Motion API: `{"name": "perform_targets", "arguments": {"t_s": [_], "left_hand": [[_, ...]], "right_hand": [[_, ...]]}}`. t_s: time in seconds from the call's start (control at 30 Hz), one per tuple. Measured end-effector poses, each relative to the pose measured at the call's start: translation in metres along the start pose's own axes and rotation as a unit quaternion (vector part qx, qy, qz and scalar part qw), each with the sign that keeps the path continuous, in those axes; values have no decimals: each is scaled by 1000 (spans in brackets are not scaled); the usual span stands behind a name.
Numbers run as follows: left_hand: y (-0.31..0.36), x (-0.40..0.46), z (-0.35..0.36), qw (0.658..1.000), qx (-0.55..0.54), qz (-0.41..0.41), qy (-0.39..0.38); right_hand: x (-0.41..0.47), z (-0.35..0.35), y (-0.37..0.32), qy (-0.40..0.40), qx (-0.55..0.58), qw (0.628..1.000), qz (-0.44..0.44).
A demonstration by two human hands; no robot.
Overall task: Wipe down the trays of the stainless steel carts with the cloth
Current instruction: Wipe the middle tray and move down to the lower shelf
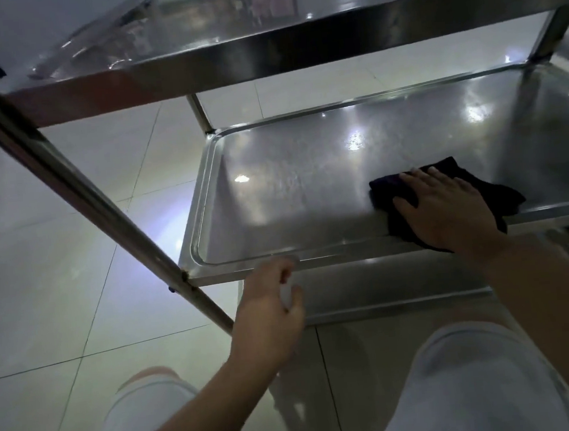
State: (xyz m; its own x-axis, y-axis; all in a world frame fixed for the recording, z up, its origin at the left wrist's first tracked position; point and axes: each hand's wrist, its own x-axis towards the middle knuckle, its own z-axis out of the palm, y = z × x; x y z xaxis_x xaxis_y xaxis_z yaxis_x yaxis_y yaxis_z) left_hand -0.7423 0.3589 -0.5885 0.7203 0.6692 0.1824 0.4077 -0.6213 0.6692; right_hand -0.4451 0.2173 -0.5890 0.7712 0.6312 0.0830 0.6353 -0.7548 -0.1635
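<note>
Pale glossy floor tiles point(69, 206) with thin grout lines; a stainless steel cart point(296, 47) stands on them, seen from close above and in front. Three tiers visible: top tray point(191, 27) at upper frame, middle tray point(308, 185) below it, lower tray point(385, 285) partly showing under the middle tray's near rim. A slanted steel post point(67, 186) runs from upper left down to the middle tray's near-left corner.

Middle tray: rectangular, raised rolled rim, long axis running left to right across the view. Surface reflects several ceiling lights.

Cloth point(494, 190): dark, crumpled, lying flat on the middle tray at its near-right part, one edge touching the near rim. Its longer dimension runs from far-left to near-right, slanted to the tray's long axis.

Right hand point(447, 208): palm down on the cloth, fingers straight and spread, pointing toward the tray's far-left. Pressing flat, not gripping.

Left hand point(270, 309): just in front of the middle tray's near rim, near its left end, fingers curled around a small white object point(288, 295); object mostly hidden, cannot identify it. The two hands are well apart.

Person's knees in light trousers point(480, 380) at the bottom of frame, in front of the cart.
</note>
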Motion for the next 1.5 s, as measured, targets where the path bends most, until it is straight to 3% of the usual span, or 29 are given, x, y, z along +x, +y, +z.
{"name": "perform_targets", "arguments": {"t_s": [0.07,0.23,0.47,0.77,1.07,1.27,1.4,1.5], "left_hand": [[17,26,8,996,41,80,-25],[45,82,40,984,129,111,-48],[60,113,89,970,200,109,-81],[62,107,95,965,231,92,-82],[66,106,98,961,247,85,-93],[62,109,99,954,268,92,-100],[61,109,98,953,271,92,-105],[62,108,97,953,272,90,-103]], "right_hand": [[1,0,0,-3,2,1000,0],[2,1,0,6,10,1000,-3],[-7,1,0,64,33,997,-21],[-6,-6,26,-18,8,997,-74],[13,-44,200,-12,-16,998,60],[40,-64,289,-11,-7,979,202],[61,-56,257,-15,5,973,230],[74,-37,170,-4,7,991,134]]}}
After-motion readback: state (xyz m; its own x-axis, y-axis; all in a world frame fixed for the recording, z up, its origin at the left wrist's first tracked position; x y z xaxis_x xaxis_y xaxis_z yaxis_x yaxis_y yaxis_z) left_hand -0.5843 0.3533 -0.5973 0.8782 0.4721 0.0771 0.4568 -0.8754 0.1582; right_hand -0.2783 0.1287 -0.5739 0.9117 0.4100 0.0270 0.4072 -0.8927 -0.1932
